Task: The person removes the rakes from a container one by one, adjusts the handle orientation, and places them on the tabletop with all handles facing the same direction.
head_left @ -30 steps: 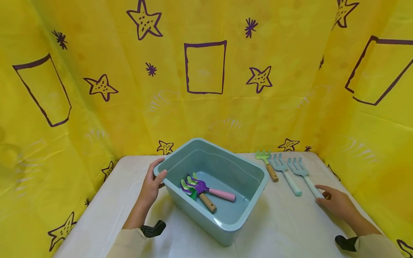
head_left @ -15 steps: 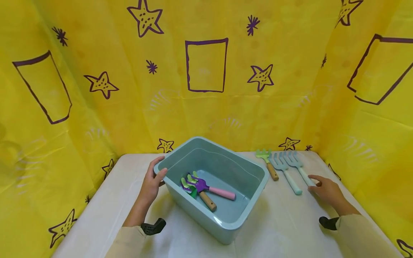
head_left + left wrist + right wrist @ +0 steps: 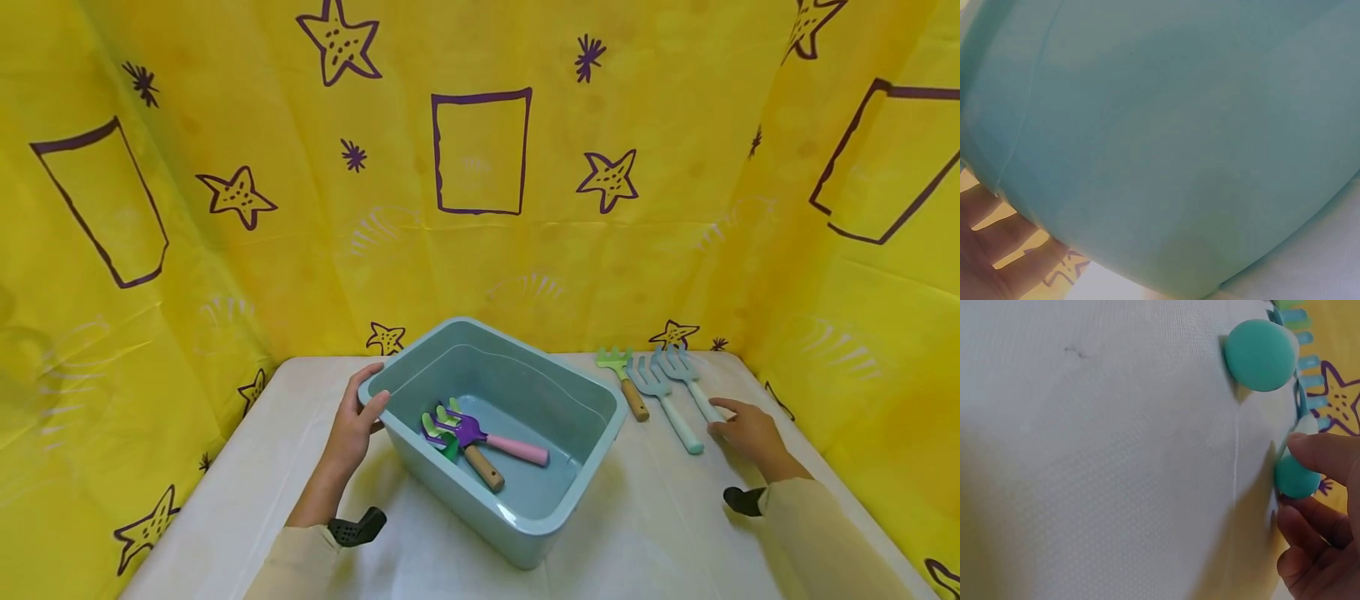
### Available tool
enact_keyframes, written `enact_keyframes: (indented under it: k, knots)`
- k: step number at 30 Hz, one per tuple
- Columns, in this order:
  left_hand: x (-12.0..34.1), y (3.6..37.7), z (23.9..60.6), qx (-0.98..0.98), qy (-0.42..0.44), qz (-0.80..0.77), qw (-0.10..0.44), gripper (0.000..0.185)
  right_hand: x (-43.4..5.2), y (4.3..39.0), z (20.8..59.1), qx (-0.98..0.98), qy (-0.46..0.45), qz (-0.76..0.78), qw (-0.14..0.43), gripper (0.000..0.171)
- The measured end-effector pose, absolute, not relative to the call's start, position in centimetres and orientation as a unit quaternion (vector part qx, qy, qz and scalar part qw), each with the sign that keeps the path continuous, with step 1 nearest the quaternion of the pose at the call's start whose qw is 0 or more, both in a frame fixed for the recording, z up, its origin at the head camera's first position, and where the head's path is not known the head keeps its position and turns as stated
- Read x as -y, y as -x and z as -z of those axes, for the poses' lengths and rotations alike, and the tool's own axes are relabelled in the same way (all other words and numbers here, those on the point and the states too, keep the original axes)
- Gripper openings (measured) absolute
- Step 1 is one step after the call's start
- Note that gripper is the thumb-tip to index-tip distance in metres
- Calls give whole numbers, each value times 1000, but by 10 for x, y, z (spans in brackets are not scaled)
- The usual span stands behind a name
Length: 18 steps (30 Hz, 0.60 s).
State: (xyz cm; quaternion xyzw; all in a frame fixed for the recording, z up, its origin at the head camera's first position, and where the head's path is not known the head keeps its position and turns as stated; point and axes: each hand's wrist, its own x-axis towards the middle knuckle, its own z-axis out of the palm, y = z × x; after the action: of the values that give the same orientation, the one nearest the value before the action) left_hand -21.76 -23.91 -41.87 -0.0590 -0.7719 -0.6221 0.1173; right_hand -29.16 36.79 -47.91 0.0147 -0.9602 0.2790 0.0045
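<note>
Makeshift recording booth: yellow star-printed sheets (image 3: 480, 208) around a white-covered table (image 3: 660, 517).

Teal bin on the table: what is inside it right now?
Inside the teal bin lie a purple fork with a pink handle and a green fork with a wooden handle, crossing. A purple piece beneath is mostly covered.
</note>
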Motion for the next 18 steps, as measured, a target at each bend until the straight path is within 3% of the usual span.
enact_keyframes:
  k: [18]
  knots:
    - [240,219,421,767,66,628,118,48,-361,299,461,973,-47,-224,-9,53]
